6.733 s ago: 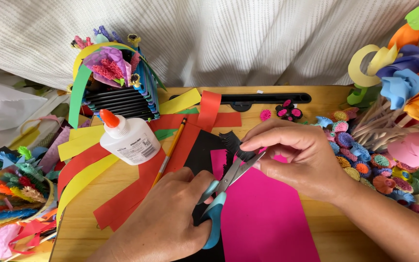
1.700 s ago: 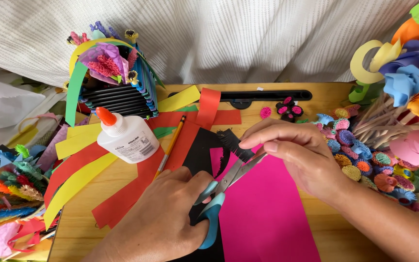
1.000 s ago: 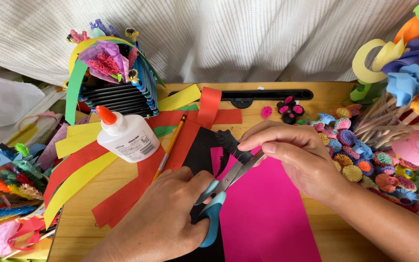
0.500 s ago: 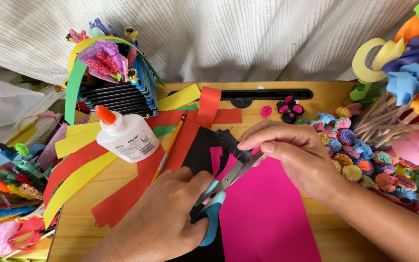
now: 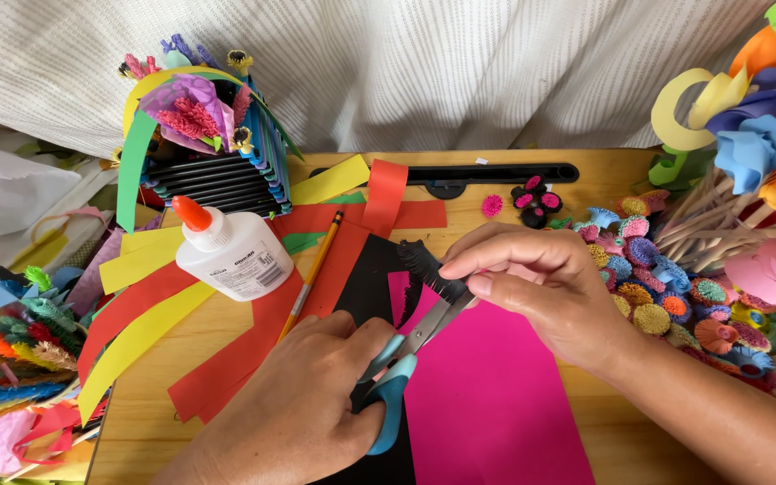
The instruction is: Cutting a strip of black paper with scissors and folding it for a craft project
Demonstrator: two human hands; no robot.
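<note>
My left hand [image 5: 303,404] grips blue-handled scissors [image 5: 399,377], blades angled up to the right. Their tips meet a narrow black paper strip [image 5: 424,267] with a fringed, cut edge. My right hand [image 5: 545,292] pinches that strip between thumb and fingers just above the blades. Under both hands lie a bright pink paper sheet [image 5: 487,404] and a black sheet [image 5: 365,292] on the wooden desk [image 5: 136,431].
A white glue bottle with an orange cap [image 5: 231,251] and a pencil [image 5: 312,274] lie on red and yellow paper strips [image 5: 226,359]. A paper basket of flowers [image 5: 204,144] stands at back left. Small fringed paper flowers [image 5: 666,296] and big foam flowers [image 5: 756,153] crowd the right.
The scissors have worked a little along the black strip and my right hand has shifted slightly with it. Everything else stays where it was.
</note>
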